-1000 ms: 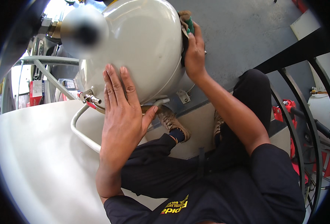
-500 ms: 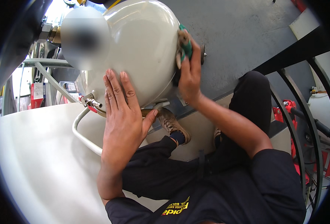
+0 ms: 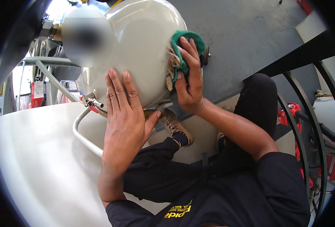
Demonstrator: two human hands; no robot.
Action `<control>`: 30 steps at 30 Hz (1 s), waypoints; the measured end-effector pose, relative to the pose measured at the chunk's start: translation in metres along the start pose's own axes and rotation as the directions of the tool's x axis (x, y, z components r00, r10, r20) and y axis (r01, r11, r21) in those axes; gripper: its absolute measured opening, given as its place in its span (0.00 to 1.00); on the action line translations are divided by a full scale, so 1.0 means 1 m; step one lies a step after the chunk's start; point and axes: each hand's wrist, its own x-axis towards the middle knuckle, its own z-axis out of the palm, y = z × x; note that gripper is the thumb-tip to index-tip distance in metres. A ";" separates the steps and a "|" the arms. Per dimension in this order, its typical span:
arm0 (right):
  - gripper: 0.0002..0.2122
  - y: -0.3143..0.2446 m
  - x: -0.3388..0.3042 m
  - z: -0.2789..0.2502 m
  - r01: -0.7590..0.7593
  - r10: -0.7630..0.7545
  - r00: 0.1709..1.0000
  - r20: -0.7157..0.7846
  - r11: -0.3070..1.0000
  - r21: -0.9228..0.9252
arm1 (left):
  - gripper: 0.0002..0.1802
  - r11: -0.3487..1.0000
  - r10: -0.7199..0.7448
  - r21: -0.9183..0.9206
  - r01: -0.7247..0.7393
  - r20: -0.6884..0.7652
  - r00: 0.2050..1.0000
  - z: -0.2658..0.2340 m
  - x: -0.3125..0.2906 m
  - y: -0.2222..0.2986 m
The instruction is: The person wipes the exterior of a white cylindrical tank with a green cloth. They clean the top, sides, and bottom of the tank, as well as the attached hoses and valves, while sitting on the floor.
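A glossy cream-coloured rounded tank (image 3: 143, 49) fills the upper middle of the head view. My left hand (image 3: 123, 117) lies flat on its near side, fingers stretched out and the thumb apart. Against the tank's right side, my right hand (image 3: 191, 85) presses a bunched rag, green (image 3: 196, 36) with a beige part (image 3: 171, 70); its fingertips and thumb sink into the cloth. Left of my left hand, a small metal valve fitting (image 3: 93, 102) with a red lever juts from the tank. A round dark wheel or knob (image 3: 206, 55) shows beyond the rag.
A bent pale tube handle (image 3: 82, 132) curves below the valve, over a large pale curved surface (image 3: 42, 162). Black metal railings (image 3: 303, 113) rise on the right, with red equipment (image 3: 294, 109) behind. Boxes (image 3: 38, 92) stand at the left. Grey floor (image 3: 243, 34) stretches beyond the tank.
My right hand has brought the rag from the tank's right edge a little nearer and onto its visible side, so more of the green cloth shows. My left hand stays in place.
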 end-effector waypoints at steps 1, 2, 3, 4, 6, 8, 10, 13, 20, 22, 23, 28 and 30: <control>0.29 0.010 0.010 -0.004 0.059 -0.058 0.998 0.038 0.998 0.001 | 0.63 1.000 0.000 -0.004 0.000 0.000 1.000 -0.001 0.000 0.000; 0.29 0.021 0.020 -0.007 0.120 -0.120 0.990 0.074 0.993 0.000 | 0.63 1.000 0.003 -0.009 -0.003 -0.004 1.000 -0.001 0.000 -0.001; 0.27 0.032 0.028 -0.005 0.064 -0.064 0.998 0.025 0.998 0.005 | 0.63 1.000 0.006 -0.012 -0.006 -0.003 1.000 0.000 0.000 -0.001; 0.26 0.032 0.038 -0.003 -0.067 0.066 0.998 0.011 0.990 0.122 | 0.63 1.000 0.005 -0.015 -0.005 -0.005 1.000 -0.001 0.000 -0.001; 0.25 0.029 0.054 0.000 -0.311 0.321 0.947 0.030 0.885 0.347 | 0.64 0.999 -0.006 -0.033 0.005 -0.017 1.000 -0.001 -0.001 -0.002; 0.24 0.020 0.046 0.003 -0.180 0.180 0.984 0.016 0.968 0.176 | 0.65 0.998 -0.020 -0.066 0.017 -0.038 0.999 0.005 -0.002 -0.003; 0.23 -0.009 0.022 0.004 0.084 -0.074 0.992 0.101 0.991 -0.103 | 0.64 0.999 -0.004 -0.044 0.003 -0.019 1.000 0.004 -0.001 -0.002; 0.20 -0.020 -0.009 0.008 0.423 -0.339 0.868 0.364 0.888 -0.180 | 0.64 1.000 0.022 -0.016 -0.022 -0.011 1.000 0.001 -0.002 -0.004; 0.22 0.032 0.056 0.000 0.221 -0.220 0.969 0.110 0.975 -0.004 | 0.63 1.000 -0.013 -0.016 0.012 -0.021 1.000 0.001 -0.004 -0.005; 0.21 0.062 0.065 -0.008 -0.257 0.246 0.966 0.072 0.926 0.276 | 0.63 0.999 -0.013 -0.035 0.011 -0.039 0.999 0.003 -0.003 -0.005; 0.21 0.067 0.067 -0.009 -0.465 0.466 0.879 0.105 0.786 0.408 | 0.63 0.999 -0.014 -0.043 0.012 -0.046 0.999 0.005 -0.002 -0.006; 0.21 0.014 0.029 -0.003 -0.265 0.266 0.964 -0.014 0.963 0.056 | 0.64 0.998 -0.039 -0.055 0.037 -0.028 0.999 0.007 -0.005 -0.005; 0.20 -0.004 0.008 -0.005 0.028 -0.028 1.000 0.003 0.967 -0.254 | 0.65 0.998 -0.034 -0.059 0.032 -0.032 0.999 0.008 -0.003 -0.004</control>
